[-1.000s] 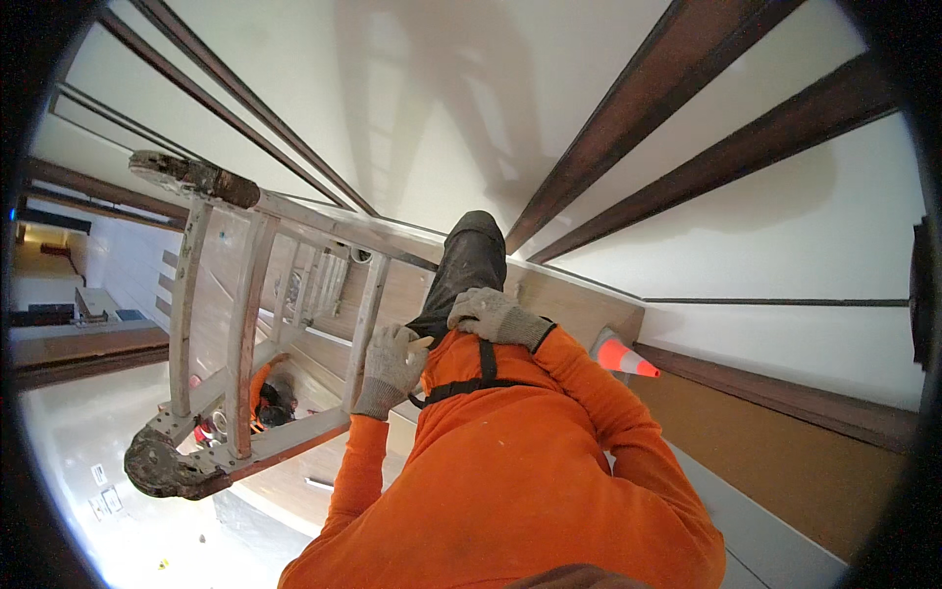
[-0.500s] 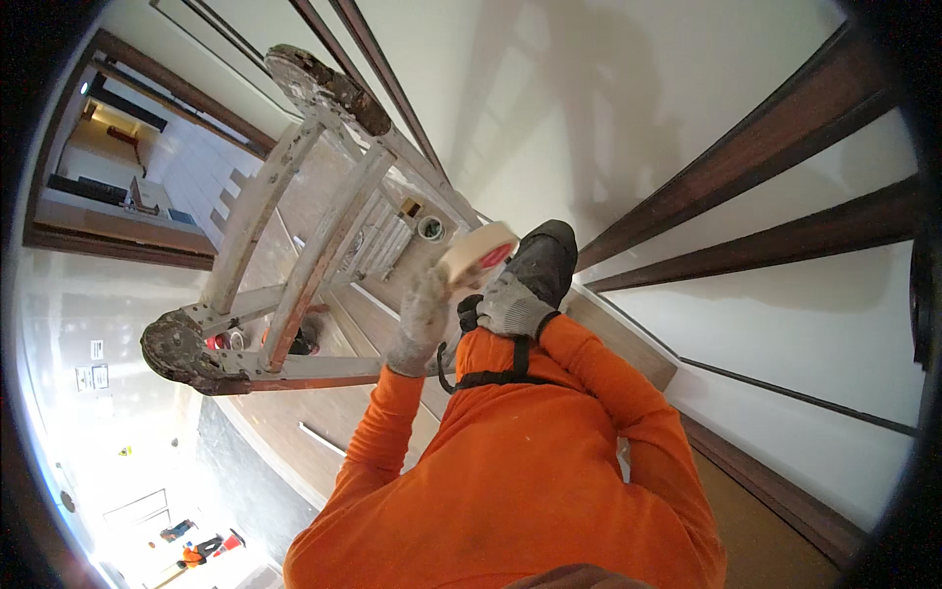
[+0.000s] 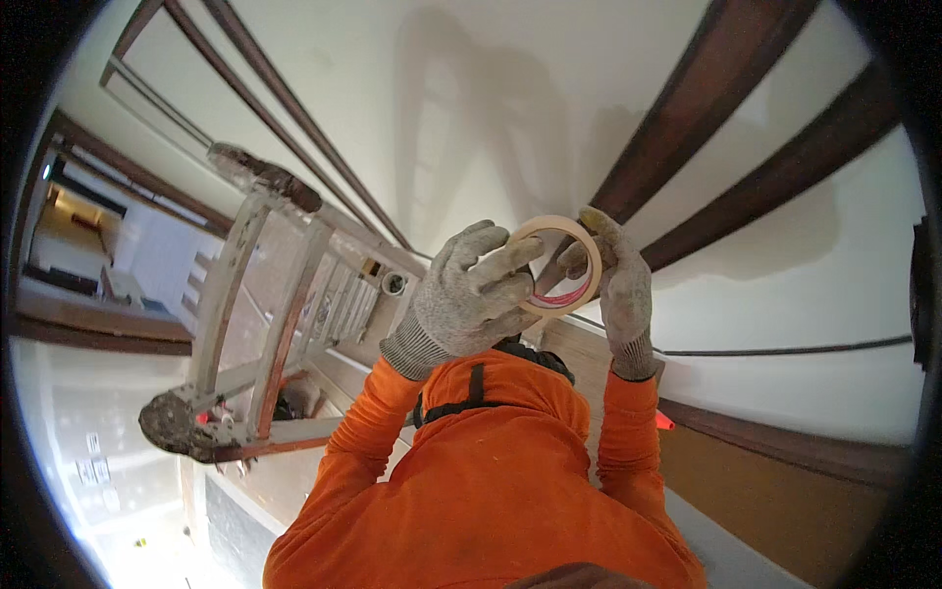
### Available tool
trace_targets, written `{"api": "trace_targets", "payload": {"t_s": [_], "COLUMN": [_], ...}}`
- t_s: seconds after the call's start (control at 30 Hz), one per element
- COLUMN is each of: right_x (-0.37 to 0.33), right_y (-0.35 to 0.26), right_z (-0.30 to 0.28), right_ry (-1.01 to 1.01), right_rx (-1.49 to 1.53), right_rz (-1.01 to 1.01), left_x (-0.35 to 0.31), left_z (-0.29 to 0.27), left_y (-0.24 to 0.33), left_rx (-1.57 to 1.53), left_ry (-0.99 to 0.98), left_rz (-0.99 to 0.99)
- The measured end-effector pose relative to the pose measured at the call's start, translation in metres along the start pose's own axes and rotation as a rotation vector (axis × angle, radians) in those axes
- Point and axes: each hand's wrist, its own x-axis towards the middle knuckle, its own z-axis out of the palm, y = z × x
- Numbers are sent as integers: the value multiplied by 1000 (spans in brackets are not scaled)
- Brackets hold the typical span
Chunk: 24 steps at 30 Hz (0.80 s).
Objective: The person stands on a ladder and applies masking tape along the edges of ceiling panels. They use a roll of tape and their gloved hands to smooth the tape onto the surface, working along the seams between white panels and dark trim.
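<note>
In front of my chest is a roll of cream masking tape (image 3: 551,224), tilted so that its open core and a pink-red inner band show. My left hand (image 3: 461,294), in a grey knit glove, grips the roll's left side with its fingers lying over the rim. On the opposite side my right hand (image 3: 625,285), gloved too, pinches the rim, fingertips reaching into the core. Any loose tape end is too small to make out. Dark straps cross the orange clothing (image 3: 491,471) below my hands.
A paint-spattered stepladder (image 3: 285,324) stands close on my left. A white wall (image 3: 491,128) with dark wooden trim (image 3: 687,108) rises ahead and to the right. Beyond the ladder, a small round container (image 3: 393,284) sits low down. A framed opening (image 3: 147,245) lies far left.
My right hand has left my waist and come up to the tape roll. The roll has moved right and turned so its core shows. The view has shifted.
</note>
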Motion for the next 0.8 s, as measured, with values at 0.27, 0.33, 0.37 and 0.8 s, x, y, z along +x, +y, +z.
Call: {"api": "trace_targets", "payload": {"t_s": [0.27, 0.33, 0.37, 0.8], "right_x": [-42, -43, -43, -30], "right_y": [-48, -47, -45, -30], "right_z": [-3, 0, 1, 40], "right_ry": [332, 413, 459, 497], "right_rx": [-253, -237, -198, 56], "right_rz": [-318, -413, -442, -244], "left_x": [38, 33, 32, 61], "left_z": [12, 12, 11, -4], "left_y": [17, 21, 23, 8], "left_rx": [88, -25, -126, -578], "left_ry": [78, 175, 210, -121], "left_rz": [287, 287, 259, 39]}}
